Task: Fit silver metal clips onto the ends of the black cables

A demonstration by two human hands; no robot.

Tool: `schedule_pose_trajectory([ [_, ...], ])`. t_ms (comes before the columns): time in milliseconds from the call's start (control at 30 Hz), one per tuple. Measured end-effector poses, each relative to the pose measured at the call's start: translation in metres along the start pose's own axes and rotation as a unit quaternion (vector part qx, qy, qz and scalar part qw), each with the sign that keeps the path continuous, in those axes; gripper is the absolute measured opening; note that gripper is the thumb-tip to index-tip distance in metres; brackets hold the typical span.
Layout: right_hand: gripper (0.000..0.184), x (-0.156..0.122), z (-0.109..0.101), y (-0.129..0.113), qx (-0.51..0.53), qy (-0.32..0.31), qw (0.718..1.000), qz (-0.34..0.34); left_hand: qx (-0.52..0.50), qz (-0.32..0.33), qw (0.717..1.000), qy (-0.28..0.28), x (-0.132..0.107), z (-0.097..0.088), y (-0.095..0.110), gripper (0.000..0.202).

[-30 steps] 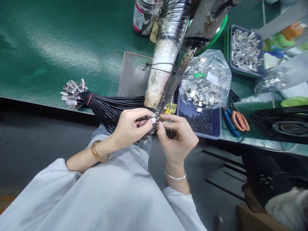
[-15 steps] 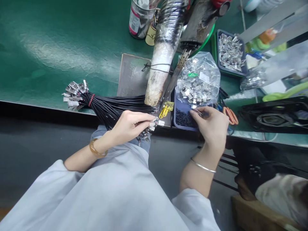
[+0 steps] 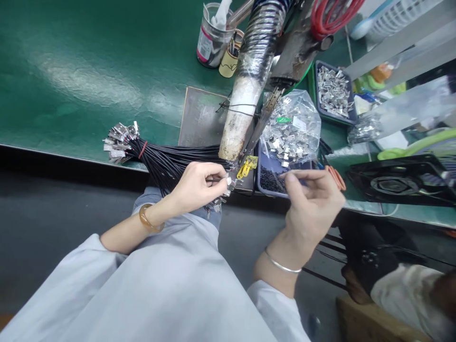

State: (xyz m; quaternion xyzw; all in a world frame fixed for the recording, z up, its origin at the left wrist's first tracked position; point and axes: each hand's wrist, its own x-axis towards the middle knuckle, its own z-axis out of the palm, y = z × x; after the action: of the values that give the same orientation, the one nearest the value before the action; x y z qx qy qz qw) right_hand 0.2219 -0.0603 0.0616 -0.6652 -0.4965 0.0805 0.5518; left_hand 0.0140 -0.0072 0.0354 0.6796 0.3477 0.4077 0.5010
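Left of the blue tray (image 3: pixel 272 193), your left hand (image 3: pixel 200 186) pinches a black cable (image 3: pixel 213 180).
Over the tray, your right hand (image 3: pixel 310 202) gathers fingertips, any hold unclear; this looks like part-picking, next needing a steady cable.

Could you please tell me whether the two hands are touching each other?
No, a clear gap separates the left hand, beside the black cables, from the right hand.
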Motion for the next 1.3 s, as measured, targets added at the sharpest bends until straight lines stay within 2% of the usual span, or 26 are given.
schedule_pose_trajectory([
  [100,0.008,-0.026,0.013,-0.01,0.068,-0.094,0.993,0.021,-0.016,-0.01,1.0,0.024,-0.001,0.002,0.0,0.013],
  [167,0.004,-0.038,0.023,-0.012,0.08,-0.123,0.988,0.039,-0.016,-0.008,0.999,0.033,-0.001,0.004,0.0,0.012],
  [367,0.019,-0.052,0.043,-0.009,0.045,-0.115,0.991,0.051,0.03,0.02,0.998,0.044,-0.002,0.008,-0.001,0.014],
  [500,0.025,-0.051,0.045,-0.011,0.013,-0.134,0.99,0.039,0.076,0.052,0.994,0.058,-0.003,0.011,-0.002,0.016],
  [667,0.026,-0.05,0.044,-0.013,0.009,-0.144,0.989,0.024,0.091,0.064,0.992,0.059,-0.003,0.012,-0.002,0.017],
  [867,0.027,-0.051,0.046,-0.013,-0.024,-0.131,0.991,-0.007,0.106,0.078,0.99,0.057,-0.003,0.011,-0.004,0.017],
  [1000,0.038,-0.051,0.047,-0.014,-0.057,-0.126,0.989,-0.043,0.097,0.097,0.99,0.034,-0.003,0.006,-0.004,0.016],
  [1167,0.046,-0.044,0.039,-0.015,0.003,-0.112,0.993,0.035,0.054,0.136,0.989,-0.012,-0.003,-0.005,0.0,0.014],
  [1300,0.042,-0.037,0.034,-0.013,0.103,-0.174,0.972,0.118,0.052,0.182,0.981,-0.028,-0.002,-0.011,0.003,0.015],
])
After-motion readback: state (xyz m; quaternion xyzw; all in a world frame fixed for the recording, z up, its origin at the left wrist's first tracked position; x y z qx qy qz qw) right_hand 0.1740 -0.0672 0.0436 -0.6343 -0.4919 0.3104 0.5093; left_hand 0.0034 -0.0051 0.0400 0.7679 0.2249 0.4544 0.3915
